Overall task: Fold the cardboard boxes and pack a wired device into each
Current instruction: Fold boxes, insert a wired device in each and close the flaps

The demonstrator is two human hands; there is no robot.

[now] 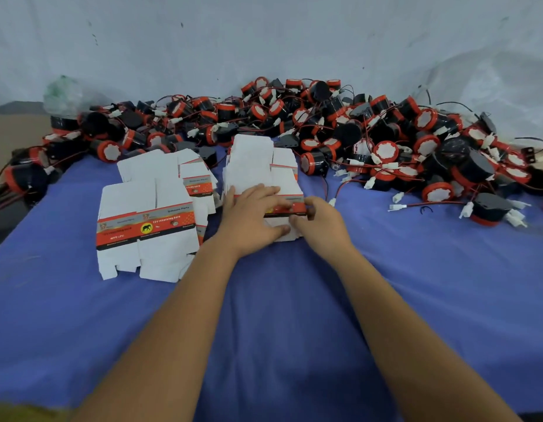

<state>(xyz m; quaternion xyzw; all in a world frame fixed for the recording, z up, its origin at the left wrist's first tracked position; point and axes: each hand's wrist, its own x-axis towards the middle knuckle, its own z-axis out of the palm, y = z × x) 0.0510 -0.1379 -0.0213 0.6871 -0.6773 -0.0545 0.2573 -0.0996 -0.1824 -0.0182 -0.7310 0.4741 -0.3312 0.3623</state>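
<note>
Step looks like taking one flat from the stack: left hand (pixel 255 214) lies flat-fingered on the middle stack of box flats (pixel 264 172), right hand (pixel 315 222) pinches its near-right edge; next, lift one clear and pop it open. Left stack (pixel 145 226) reads "12V reversing horn", "Genuine Parts", "QTY:1PC", elephant logo. Wired horns (pixel 385 141) heaped along the far worktop (pixel 294 315).

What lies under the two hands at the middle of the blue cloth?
A stack of flat white cardboard box blanks with a red-and-black printed band. The left hand rests flat on top; the right hand grips its near corner. How many blanks lie beneath is hidden.
</note>
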